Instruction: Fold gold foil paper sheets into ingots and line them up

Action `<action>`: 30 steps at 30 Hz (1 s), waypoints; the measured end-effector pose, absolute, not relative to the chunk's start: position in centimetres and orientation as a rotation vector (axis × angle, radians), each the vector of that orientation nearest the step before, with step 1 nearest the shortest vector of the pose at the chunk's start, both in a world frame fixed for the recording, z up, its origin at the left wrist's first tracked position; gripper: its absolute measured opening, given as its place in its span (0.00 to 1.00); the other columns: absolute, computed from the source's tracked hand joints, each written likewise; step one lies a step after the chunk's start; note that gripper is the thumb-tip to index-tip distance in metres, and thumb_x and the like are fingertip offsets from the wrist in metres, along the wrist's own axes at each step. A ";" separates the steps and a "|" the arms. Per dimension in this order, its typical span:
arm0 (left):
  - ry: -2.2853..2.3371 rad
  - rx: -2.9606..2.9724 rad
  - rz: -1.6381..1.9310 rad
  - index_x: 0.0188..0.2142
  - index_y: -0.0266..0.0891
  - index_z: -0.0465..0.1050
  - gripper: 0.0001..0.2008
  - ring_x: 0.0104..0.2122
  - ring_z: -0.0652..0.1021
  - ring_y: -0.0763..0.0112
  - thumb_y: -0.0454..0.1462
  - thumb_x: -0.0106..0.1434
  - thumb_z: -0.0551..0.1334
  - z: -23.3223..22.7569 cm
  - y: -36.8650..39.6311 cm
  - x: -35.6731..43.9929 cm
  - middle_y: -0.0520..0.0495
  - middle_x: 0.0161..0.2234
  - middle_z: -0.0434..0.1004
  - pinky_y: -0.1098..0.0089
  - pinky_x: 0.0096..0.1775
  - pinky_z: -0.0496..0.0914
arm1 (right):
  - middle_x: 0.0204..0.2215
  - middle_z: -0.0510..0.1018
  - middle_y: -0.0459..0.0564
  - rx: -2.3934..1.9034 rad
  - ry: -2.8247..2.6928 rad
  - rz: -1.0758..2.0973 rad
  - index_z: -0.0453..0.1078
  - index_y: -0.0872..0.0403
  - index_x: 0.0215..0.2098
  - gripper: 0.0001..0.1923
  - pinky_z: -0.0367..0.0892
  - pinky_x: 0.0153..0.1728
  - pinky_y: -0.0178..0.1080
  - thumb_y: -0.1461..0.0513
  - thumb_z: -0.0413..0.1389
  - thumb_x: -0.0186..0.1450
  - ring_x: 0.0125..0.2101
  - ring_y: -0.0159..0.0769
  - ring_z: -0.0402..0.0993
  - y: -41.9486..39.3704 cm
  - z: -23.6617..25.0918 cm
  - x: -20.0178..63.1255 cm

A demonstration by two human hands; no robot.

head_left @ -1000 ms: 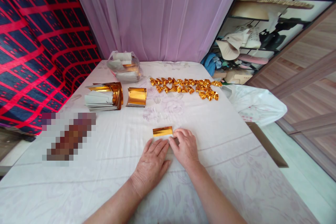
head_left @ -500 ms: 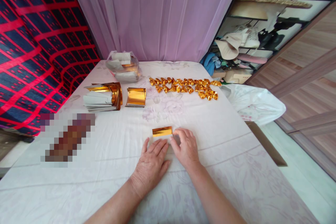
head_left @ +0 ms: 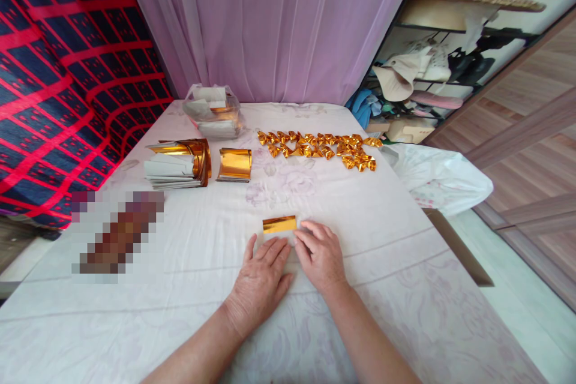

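A gold foil paper (head_left: 279,225) lies flat on the table, a shiny strip showing along its far edge. Its near part is pale and partly hidden under my fingers. My left hand (head_left: 258,273) rests palm down at the near side, fingers stretched out and spread, pressing lightly there. At the paper's right end is my right hand (head_left: 321,255), its fingers loosely bent, the thumb and index tips close together by the corner. No object shows in its fingers.
Folded gold foil pieces (head_left: 315,147) lie in rows farther back. To the left are a small stack of foil sheets (head_left: 234,165), a larger fanned stack (head_left: 177,168) and a clear bag of paper (head_left: 213,111). A white plastic bag (head_left: 443,177) sits beyond the right edge.
My right hand has shifted slightly right, and its thumb and index finger have drawn closer together. The left hand and the foil paper stay in place; the view shifts a little.
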State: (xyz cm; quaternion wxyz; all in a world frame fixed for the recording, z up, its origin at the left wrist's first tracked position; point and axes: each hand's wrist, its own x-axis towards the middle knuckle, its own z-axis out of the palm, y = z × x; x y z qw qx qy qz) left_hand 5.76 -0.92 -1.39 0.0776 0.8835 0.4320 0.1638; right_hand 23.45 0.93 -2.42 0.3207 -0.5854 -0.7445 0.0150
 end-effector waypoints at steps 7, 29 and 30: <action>1.300 2.636 0.485 0.59 0.41 0.64 0.22 0.56 0.70 0.58 0.43 0.67 0.55 -1.3 -0.9 5.8 0.42 0.57 0.71 0.45 0.63 0.48 | 0.44 0.76 0.51 -1.595 -1.941 0.058 0.76 0.50 0.39 0.08 0.63 0.48 0.45 0.61 0.54 0.65 0.45 0.41 0.69 0.9 -2.5 23.3; 1.318 2.680 0.466 0.57 0.40 0.66 0.20 0.56 0.71 0.58 0.43 0.68 0.54 -1.2 -0.9 5.8 0.42 0.55 0.72 0.45 0.63 0.48 | 0.46 0.75 0.50 -1.544 -1.968 0.218 0.75 0.48 0.41 0.11 0.66 0.48 0.44 0.64 0.55 0.62 0.46 0.40 0.70 1.5 -3.0 24.7; 1.318 2.682 0.471 0.57 0.40 0.66 0.20 0.56 0.71 0.58 0.43 0.68 0.54 -1.2 -0.9 5.8 0.42 0.55 0.72 0.45 0.63 0.48 | 0.45 0.75 0.50 -1.534 -1.964 0.229 0.75 0.48 0.41 0.12 0.66 0.48 0.44 0.65 0.54 0.62 0.46 0.40 0.70 1.5 -3.1 24.8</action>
